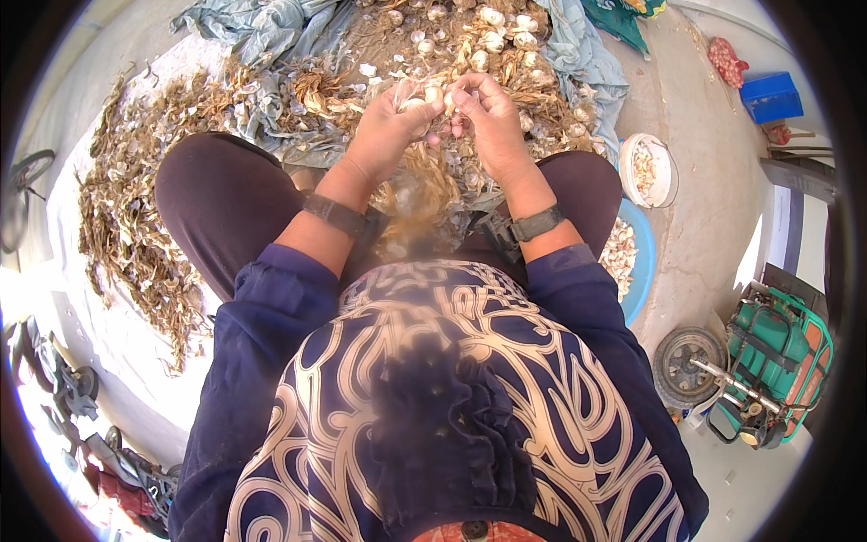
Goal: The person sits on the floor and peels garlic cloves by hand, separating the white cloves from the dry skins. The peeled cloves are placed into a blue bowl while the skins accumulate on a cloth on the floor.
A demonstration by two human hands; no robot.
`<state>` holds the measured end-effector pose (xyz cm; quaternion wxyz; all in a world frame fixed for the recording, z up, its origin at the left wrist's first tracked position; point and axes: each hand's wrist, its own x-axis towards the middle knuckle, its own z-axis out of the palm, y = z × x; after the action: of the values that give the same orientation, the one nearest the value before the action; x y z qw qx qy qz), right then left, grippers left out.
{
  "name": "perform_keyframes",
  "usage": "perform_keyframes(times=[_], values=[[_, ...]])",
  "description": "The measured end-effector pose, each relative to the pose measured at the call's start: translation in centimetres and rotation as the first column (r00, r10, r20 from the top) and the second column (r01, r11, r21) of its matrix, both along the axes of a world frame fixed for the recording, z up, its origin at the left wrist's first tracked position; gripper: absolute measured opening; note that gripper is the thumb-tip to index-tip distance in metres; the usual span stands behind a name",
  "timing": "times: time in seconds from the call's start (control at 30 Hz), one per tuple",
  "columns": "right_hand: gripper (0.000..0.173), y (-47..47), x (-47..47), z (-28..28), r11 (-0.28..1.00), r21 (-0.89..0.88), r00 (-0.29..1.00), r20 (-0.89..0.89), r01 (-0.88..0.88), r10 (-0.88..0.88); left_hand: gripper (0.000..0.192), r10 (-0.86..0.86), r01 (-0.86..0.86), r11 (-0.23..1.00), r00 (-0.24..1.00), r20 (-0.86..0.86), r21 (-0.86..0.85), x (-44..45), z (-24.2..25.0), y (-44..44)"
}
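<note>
Both hands meet above a heap of garlic and dry stalks. My left hand holds pale garlic cloves with papery skin between thumb and fingers. Close beside it, my right hand pinches a small piece of garlic between thumb and fingertips. Whole garlic bulbs with dried leaves lie just beyond the hands, on soil and loose skins. Dry garlic stalks lie below the hands, between the knees. The fingers partly hide what is held.
At the right stand a white bucket and a blue basin, both with garlic cloves. Husks and stalks cover the floor at the left. Farther right are a blue container, a red mesh bag and a wheeled green vehicle.
</note>
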<state>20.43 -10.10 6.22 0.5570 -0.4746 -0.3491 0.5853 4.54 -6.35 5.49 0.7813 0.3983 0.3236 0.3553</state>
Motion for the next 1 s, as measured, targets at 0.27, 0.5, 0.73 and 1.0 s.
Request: perform_keyframes(times=[0.27, 0.5, 0.73, 1.0], values=[[0.01, -0.25, -0.18, -0.95, 0.986, -0.159, 0.954, -0.285, 0.046, -0.09, 0.02, 0.023, -0.026, 0.995, 0.999, -0.032, -0.097, 0.35, 0.44, -0.1], [0.009, -0.16, -0.61, -0.7, 0.993, -0.077, 0.961, 0.269, 0.086, -0.062, 0.023, -0.046, 0.05, 0.999, 0.981, -0.187, 0.017, 0.23, 0.13, 0.01], [0.012, -0.27, -0.49, -0.75, 0.981, -0.187, 0.971, 0.24, 0.046, 0.0, 0.022, 0.004, 0.033, 0.992, 0.956, -0.294, 0.121, 0.26, 0.04, -0.03], [0.018, -0.31, 0.06, -0.44, 0.964, -0.265, 0.999, 0.044, -0.015, 0.027, 0.021, -0.039, 0.058, 0.995, 0.977, -0.212, 0.084, 0.16, 0.53, 0.08]])
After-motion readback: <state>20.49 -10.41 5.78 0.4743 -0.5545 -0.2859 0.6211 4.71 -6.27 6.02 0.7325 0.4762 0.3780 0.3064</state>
